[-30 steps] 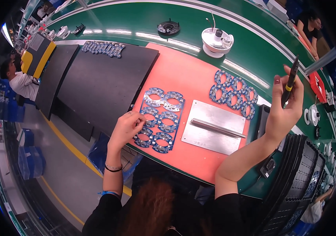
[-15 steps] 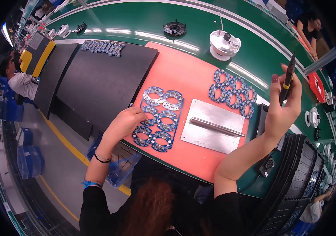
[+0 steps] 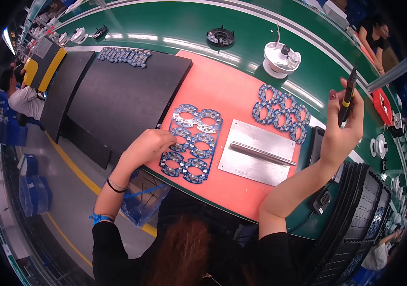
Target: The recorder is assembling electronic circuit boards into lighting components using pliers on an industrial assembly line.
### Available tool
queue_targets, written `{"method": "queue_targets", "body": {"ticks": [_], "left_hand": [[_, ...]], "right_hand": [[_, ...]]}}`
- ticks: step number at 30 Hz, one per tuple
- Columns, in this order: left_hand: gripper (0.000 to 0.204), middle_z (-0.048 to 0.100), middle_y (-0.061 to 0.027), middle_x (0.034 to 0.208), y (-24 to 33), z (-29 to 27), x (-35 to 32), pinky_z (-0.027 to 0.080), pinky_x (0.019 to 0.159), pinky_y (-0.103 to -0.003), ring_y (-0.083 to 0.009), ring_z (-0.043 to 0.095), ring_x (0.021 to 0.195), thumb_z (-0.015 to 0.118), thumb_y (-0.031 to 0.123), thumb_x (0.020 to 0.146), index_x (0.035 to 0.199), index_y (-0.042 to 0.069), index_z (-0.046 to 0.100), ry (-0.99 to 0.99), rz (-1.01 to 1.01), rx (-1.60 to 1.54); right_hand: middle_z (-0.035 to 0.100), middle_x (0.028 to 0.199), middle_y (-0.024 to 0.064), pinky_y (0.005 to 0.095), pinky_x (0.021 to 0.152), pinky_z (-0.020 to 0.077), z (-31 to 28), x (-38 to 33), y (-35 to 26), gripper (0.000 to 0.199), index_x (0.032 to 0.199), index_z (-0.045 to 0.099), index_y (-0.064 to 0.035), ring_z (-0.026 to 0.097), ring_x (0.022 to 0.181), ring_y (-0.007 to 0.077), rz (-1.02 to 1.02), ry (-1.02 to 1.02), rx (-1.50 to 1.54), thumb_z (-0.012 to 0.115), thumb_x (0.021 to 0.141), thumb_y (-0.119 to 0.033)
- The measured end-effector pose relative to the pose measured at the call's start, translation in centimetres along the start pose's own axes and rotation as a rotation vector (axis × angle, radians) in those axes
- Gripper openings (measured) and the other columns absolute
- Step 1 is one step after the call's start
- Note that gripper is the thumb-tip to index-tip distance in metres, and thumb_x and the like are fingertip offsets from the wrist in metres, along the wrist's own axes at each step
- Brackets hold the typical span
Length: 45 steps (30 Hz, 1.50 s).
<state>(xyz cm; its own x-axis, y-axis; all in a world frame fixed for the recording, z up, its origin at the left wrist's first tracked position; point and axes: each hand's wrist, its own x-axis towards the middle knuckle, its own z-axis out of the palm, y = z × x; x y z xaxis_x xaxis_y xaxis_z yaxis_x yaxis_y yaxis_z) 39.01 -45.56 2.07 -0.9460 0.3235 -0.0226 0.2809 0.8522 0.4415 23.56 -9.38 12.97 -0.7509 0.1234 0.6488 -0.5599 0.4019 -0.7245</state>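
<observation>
A panel of joined blue ring-shaped circuit boards (image 3: 196,141) lies on the salmon-pink mat in front of me. At its left edge is my left hand (image 3: 152,144), its fingers bent and closed together over the rim of one ring. Whatever is between those fingertips is too small to see. Raised above the mat's right side, my right hand (image 3: 343,126) is closed round a slim black tool with yellow on its grip (image 3: 348,97) and a narrow tip pointing up. A metal plate with a raised bar (image 3: 256,164) sits between the panel and my right forearm.
More ring-shaped boards (image 3: 282,110) lie at the mat's far right. Boards stand in a row (image 3: 124,57) on a black sheet (image 3: 122,95) at left. A green conveyor (image 3: 165,28) behind carries a white round unit (image 3: 280,62) and a black round part (image 3: 220,36). Black trays (image 3: 351,209) stack at right.
The white unit and the black part have shifted right along the green conveyor. My left forearm has swung slightly outward to the left, its fingertips still at the panel. The right hand is nearly unmoved.
</observation>
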Motion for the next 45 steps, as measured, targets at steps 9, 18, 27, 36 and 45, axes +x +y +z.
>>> {"method": "queue_targets", "body": {"ticks": [9, 18, 27, 36, 45], "left_hand": [[0.01, 0.071, -0.0131, 0.087, 3.2, -1.0, -15.5, 0.056, 0.074, -0.029, -0.0219, 0.072, 0.08, 0.067, 0.0, 0.091, 0.099, -0.002, 0.071, 0.462, -0.669, -0.38], [0.02, 0.07, -0.0171, 0.101, 8.8, -3.6, -16.0, 0.054, 0.085, -0.036, -0.0277, 0.069, 0.096, 0.058, -0.008, 0.084, 0.1, -0.004, 0.069, 0.532, -0.598, -0.2], [0.008, 0.057, -0.0164, 0.065, 16.0, -12.6, 5.6, 0.046, 0.058, -0.036, -0.0241, 0.054, 0.057, 0.049, 0.004, 0.069, 0.064, -0.001, 0.045, 1.341, 0.596, -0.212], [0.014, 0.063, -0.0084, 0.068, 18.9, -9.8, 28.5, 0.048, 0.059, -0.036, -0.0268, 0.065, 0.065, 0.064, 0.014, 0.091, 0.088, 0.003, 0.055, 0.97, 0.252, -0.028], [0.026, 0.068, -0.0111, 0.104, 13.2, 2.1, 40.6, 0.053, 0.085, -0.044, -0.034, 0.066, 0.102, 0.077, 0.022, 0.084, 0.106, 0.011, 0.069, 0.367, 0.104, 0.109]], "right_hand": [[0.068, 0.093, 0.0061, 0.0281, 0.085, 0.05, -0.5, 0.0, 0.7, 0.028, 0.118, 0.065, 0.0008, 0.066, 0.087, 0.0138, 0.012, 0.041, -0.011, 0.068, 0.091, -0.004], [0.067, 0.089, 0.0055, 0.0301, 0.08, 0.0485, -1.7, 1.0, 2.4, 0.031, 0.115, 0.067, -0.002, 0.061, 0.08, 0.0143, 0.006, 0.133, -0.108, 0.073, 0.086, -0.01], [0.069, 0.089, 0.0057, 0.033, 0.073, 0.0519, -3.7, 8.7, 3.1, 0.031, 0.116, 0.069, -0.0071, 0.065, 0.078, 0.0178, -0.175, 0.086, -0.375, 0.074, 0.086, -0.017], [0.069, 0.096, 0.01, 0.0444, 0.079, 0.0532, -3.8, 15.9, 14.7, 0.032, 0.109, 0.069, -0.0119, 0.067, 0.096, 0.0311, -0.378, -0.197, -0.95, 0.074, 0.08, -0.022], [0.062, 0.099, 0.0058, 0.0409, 0.094, 0.0469, -1.6, 19.5, 23.4, 0.032, 0.104, 0.063, -0.0127, 0.062, 0.103, 0.0262, -0.889, -0.521, -1.127, 0.076, 0.075, -0.013]]}}
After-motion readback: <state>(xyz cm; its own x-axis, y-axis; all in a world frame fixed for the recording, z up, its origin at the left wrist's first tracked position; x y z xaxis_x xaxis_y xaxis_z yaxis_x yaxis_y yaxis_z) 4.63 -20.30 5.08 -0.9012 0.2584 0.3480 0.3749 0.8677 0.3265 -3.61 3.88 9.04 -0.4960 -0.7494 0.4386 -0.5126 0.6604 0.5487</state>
